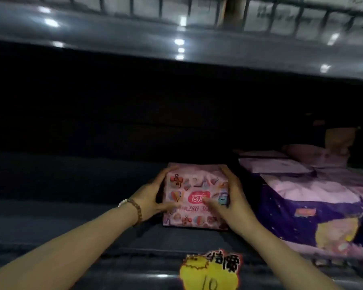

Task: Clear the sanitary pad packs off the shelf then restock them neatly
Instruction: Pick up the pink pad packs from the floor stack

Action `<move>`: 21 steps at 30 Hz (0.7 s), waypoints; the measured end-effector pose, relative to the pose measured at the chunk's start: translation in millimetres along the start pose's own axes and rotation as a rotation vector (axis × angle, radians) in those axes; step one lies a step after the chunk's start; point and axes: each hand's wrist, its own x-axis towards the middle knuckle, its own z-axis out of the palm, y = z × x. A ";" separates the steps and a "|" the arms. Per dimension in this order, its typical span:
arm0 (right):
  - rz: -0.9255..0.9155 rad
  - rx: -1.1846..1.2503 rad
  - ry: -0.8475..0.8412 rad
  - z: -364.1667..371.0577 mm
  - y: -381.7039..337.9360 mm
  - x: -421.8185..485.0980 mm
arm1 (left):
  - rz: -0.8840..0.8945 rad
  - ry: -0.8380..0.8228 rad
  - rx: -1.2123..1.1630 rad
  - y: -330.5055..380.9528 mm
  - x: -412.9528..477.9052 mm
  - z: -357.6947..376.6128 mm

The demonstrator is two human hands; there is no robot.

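The pink sanitary pad pack (197, 197) stood on the shelf (71, 185), close to its front edge, with its printed face turned towards you. Its bottom edge looked to rest on the board, though the dim light left that uncertain.

You had both hands on it. Your left hand (153, 195) wrapped the left side, fingers curled over the upper corner and thumb laid across the lower front. Your right hand (232, 197) mirrored it on the right side, thumb reaching in over the print. Neither hand was slack; each clasped the pack firmly.

Gripping from both sides probably suited a soft, plump pack: it kept the face square to the aisle and stopped the wrapper from sagging or twisting.

The purple packs (302, 206) lay just beside your right hand, with a narrow gap between them and the pink one, and they sat at slightly uneven angles. To the left the board ran dark. I judged from this that you were setting the pack into line rather than lifting it out, but the view did not settle it.

A yellow price tag (210, 273) hung on the front rail directly below the pack, which likely marked its slot.
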 end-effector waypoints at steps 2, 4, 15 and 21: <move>-0.117 -0.178 0.045 3.8 16.5 12.3 | 0.035 0.018 0.010 -15.0 20.4 5.6; -0.228 -0.296 0.105 10.4 28.8 24.1 | 0.064 0.063 -0.002 -26.3 42.7 11.0; -0.206 -0.747 -0.025 29.6 66.9 54.4 | 0.101 0.214 0.098 -64.5 121.8 27.9; -0.162 -0.746 -0.031 28.4 70.0 53.3 | 0.101 0.215 0.151 -65.5 122.0 26.6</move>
